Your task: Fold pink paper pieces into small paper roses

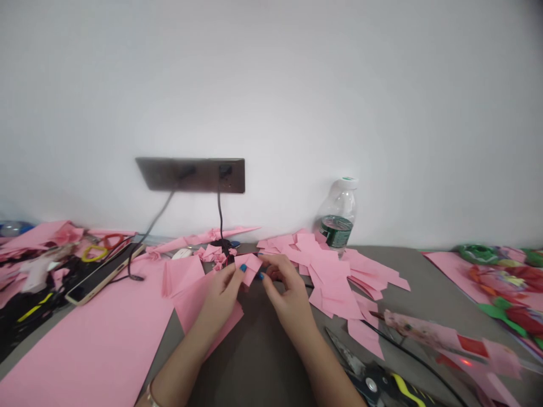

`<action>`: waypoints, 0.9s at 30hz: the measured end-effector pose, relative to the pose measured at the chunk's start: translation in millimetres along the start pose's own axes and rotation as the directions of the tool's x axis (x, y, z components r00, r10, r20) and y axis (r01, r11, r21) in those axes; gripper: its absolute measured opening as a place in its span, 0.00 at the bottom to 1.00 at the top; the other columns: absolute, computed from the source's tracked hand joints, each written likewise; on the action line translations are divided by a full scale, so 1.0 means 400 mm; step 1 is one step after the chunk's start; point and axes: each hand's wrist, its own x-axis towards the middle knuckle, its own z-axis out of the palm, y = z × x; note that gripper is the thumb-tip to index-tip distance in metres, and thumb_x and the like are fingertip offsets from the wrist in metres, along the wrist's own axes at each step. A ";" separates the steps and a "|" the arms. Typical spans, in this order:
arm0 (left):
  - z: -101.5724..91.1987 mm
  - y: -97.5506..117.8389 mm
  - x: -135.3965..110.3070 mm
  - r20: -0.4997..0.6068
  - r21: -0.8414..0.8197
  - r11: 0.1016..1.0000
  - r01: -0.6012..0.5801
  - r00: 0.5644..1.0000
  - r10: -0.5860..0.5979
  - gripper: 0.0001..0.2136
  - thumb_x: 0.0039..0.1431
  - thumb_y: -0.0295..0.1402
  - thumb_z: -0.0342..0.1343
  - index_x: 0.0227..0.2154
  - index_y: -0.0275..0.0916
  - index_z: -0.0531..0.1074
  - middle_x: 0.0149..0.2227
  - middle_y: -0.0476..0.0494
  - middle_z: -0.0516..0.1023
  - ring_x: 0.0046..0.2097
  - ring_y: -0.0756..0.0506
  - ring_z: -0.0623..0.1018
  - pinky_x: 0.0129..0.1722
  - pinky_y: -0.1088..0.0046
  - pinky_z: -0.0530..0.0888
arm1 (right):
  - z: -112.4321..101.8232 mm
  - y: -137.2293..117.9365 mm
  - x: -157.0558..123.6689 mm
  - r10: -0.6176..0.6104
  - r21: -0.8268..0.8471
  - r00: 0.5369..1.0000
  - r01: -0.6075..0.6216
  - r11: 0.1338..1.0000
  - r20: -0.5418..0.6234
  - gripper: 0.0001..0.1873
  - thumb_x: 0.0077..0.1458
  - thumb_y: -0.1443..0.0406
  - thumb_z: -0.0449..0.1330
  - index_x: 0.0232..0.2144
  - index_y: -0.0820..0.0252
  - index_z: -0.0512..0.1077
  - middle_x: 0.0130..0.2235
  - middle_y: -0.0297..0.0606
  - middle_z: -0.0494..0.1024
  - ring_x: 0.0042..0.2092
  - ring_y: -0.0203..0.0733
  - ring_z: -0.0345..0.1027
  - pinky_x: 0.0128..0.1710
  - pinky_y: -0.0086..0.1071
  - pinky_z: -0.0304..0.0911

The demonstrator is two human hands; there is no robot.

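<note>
Both my hands meet over the middle of the grey table, pinching a small folded piece of pink paper (250, 265). My left hand (223, 294) grips its left side with thumb and fingers; the nails are painted blue. My right hand (285, 288) holds its right edge with curled fingers. Under my left hand lies a larger pink sheet (186, 282). Just behind the piece are several small folded pink paper shapes (214, 253).
A pile of cut pink squares (335, 271) lies to the right, with a clear water bottle (338, 217) at the wall. Scissors (373, 379) lie near right. A phone (102, 274), cables and coloured rings are at left; a wall socket (193, 175) with plugged cords is behind.
</note>
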 end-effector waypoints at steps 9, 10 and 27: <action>-0.002 -0.007 -0.014 -0.076 0.079 0.994 -0.073 0.994 0.079 0.15 0.61 0.45 0.49 0.22 0.42 0.66 0.23 0.49 0.69 0.29 0.44 0.70 0.30 0.69 0.66 | 0.000 -0.008 0.003 -0.055 0.046 0.997 0.053 0.998 0.047 0.18 0.55 0.73 0.56 0.42 0.51 0.79 0.45 0.41 0.79 0.49 0.45 0.73 0.49 0.39 0.68; -0.001 -0.007 -0.016 -0.083 0.092 0.992 -0.087 0.992 0.095 0.15 0.62 0.45 0.49 0.24 0.43 0.66 0.24 0.49 0.69 0.30 0.43 0.70 0.31 0.69 0.66 | 0.000 -0.007 0.003 -0.049 0.042 0.998 0.048 0.998 0.037 0.17 0.55 0.73 0.57 0.42 0.51 0.79 0.45 0.41 0.80 0.49 0.45 0.73 0.49 0.39 0.68; 0.000 -0.038 0.016 -0.034 -0.123 0.992 -0.028 0.999 0.024 0.19 0.56 0.50 0.57 0.27 0.37 0.75 0.27 0.47 0.74 0.35 0.44 0.72 0.34 0.71 0.69 | 0.001 -0.002 0.002 -0.101 -0.004 0.995 0.101 0.995 0.002 0.14 0.52 0.75 0.62 0.39 0.54 0.78 0.41 0.39 0.79 0.44 0.43 0.73 0.44 0.34 0.69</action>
